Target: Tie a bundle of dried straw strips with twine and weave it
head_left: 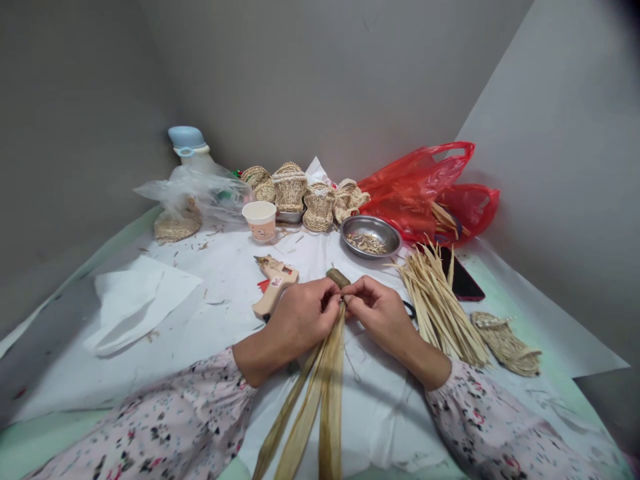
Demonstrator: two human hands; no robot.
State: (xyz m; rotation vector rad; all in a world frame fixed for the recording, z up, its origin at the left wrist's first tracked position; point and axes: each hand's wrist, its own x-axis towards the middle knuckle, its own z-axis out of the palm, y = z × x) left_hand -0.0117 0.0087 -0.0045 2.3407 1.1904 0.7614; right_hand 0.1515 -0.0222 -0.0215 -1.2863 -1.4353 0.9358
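Both hands meet over the middle of the table at the gathered top end of several long, flat dried-leaf strips (331, 387). The strips fan out from there toward my body. My left hand (306, 308) pinches the bunch with thumb and forefinger from the left. From the other side, my right hand (381, 313) is also closed in a pinch at the same spot; its fingertips hide exactly what they grip. Just beyond the fingertips lies a short olive-brown cylinder (339, 277). A thin dark thread (354, 363) lies loosely on the cloth right of the strips.
A beige glue gun (276, 285) lies left of my hands. At right are a pile of straw strips (435, 300), a phone (467, 283) and a woven slipper-shaped piece (507, 343). Behind stand a metal bowl (347, 248), paper cup (261, 223), woven pieces (319, 207) and red bags (405, 190).
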